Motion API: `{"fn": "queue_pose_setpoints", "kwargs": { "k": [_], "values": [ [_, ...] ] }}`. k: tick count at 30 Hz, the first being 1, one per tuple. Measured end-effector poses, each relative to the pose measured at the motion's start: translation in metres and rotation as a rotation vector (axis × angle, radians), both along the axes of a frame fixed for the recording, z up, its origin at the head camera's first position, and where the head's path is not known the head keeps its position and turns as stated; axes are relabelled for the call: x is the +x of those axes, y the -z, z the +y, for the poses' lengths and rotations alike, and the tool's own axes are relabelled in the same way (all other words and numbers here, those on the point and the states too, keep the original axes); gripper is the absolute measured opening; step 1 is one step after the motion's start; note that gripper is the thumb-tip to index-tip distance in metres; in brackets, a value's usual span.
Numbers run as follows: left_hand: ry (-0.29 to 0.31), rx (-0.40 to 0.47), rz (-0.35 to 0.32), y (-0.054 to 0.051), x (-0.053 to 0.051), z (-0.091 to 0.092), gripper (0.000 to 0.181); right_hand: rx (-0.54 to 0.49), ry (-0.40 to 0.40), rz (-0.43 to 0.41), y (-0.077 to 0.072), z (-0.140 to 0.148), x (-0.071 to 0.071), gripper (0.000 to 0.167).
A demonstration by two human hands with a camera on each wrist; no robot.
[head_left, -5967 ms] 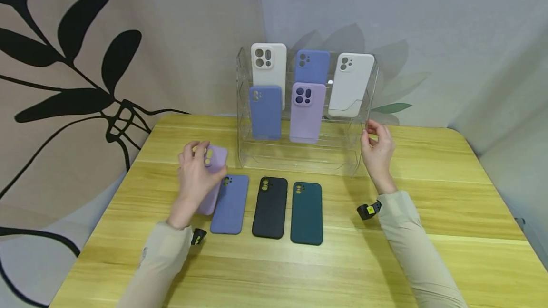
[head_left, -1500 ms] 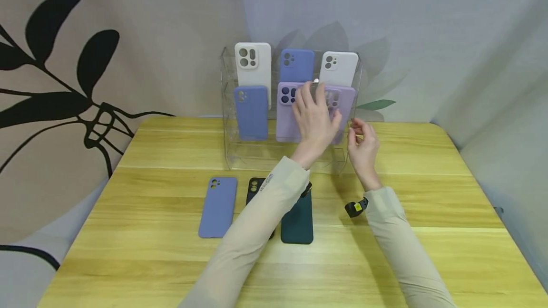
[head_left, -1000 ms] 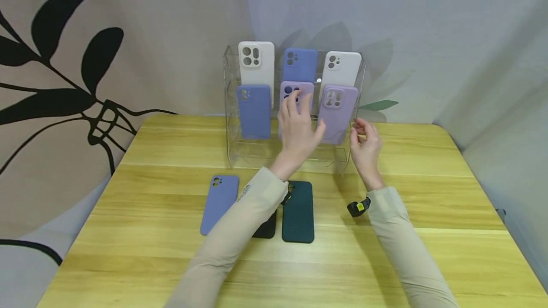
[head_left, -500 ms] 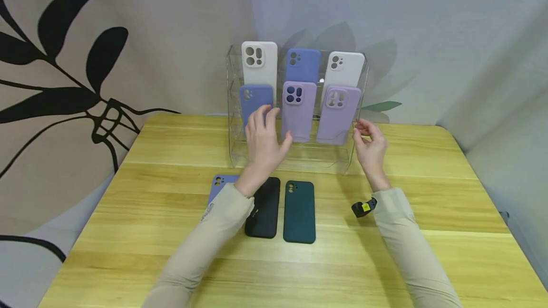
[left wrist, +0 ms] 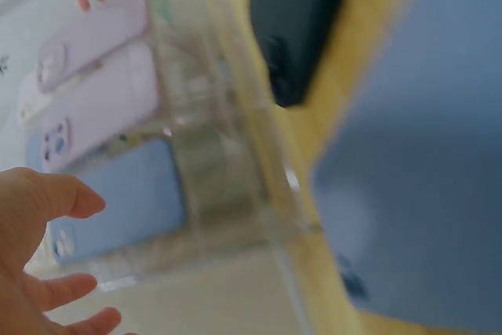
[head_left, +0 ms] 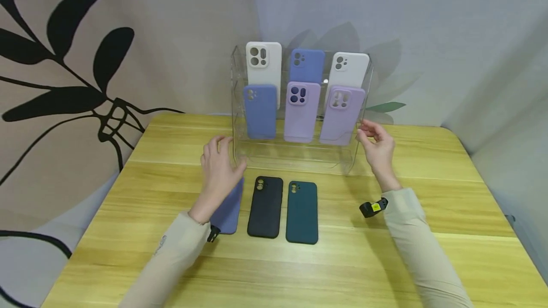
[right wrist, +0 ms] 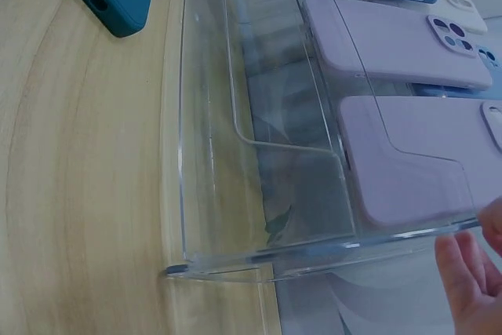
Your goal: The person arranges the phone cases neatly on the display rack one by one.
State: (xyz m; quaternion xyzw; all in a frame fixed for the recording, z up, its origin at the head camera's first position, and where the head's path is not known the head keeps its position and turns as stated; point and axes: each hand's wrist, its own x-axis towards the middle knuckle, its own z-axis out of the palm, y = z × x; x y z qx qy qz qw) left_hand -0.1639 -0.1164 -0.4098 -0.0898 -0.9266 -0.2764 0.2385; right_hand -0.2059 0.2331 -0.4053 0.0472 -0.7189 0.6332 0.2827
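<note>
1. At 12 o'clock on the worktop (head_left: 342, 270), seen from the person's seat, stands a clear stand (head_left: 295, 163) with cases leaning in two rows.
2. At 10 o'clock, the left hand (head_left: 220, 170) hovers with its fingers spread and gently bent, nothing between them. It covers the far end of a periwinkle case (head_left: 229, 210) lying flat; in the left wrist view the fingertips are apart from that case.
3. At 2 o'clock, the right hand (head_left: 379, 151) pinches the side edge of the stand between thumb and fingers, beside the front row.
4. Near the centre lies a black case (head_left: 264, 207), with the periwinkle one at its 9 o'clock and a dark teal case (head_left: 302, 213) at its 3 o'clock. All three lie apart, camera holes at the 12 o'clock end.
5. In the stand's front row, a middle lilac case (head_left: 301, 120) has a blue case (head_left: 260, 115) at 9 o'clock and a second lilac case (head_left: 341, 122) at 3 o'clock.
6. Behind them, partly covered, are a large-holed white case (head_left: 269, 72) towards 11 o'clock, an upper blue case (head_left: 310, 70) at 12 and a small-holed white case (head_left: 355, 70) towards 1.
7. Beyond the worktop, at 10 o'clock, black leaves (head_left: 77, 18) pattern the backdrop (head_left: 192, 37).
</note>
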Motion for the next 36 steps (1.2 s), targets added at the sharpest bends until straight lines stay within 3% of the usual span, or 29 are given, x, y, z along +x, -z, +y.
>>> {"fn": "queue_pose_setpoints", "kwargs": {
  "k": [5,12,18,36],
  "values": [
    [-0.031,-0.019,-0.101,0.013,0.007,-0.019,0.057,-0.008,-0.013,-0.007,-0.002,0.000,0.001,0.024],
    [-0.053,-0.074,-0.207,0.024,0.015,-0.030,0.060,0.011,-0.025,-0.035,-0.003,0.001,0.003,0.025],
    [-0.074,-0.095,-0.304,0.031,0.018,-0.034,0.066,0.028,-0.033,-0.024,-0.003,0.001,0.003,0.025],
    [-0.058,-0.148,-0.476,0.048,0.021,-0.035,0.078,0.003,-0.044,-0.009,-0.003,0.001,0.004,0.024]
  ]
}}
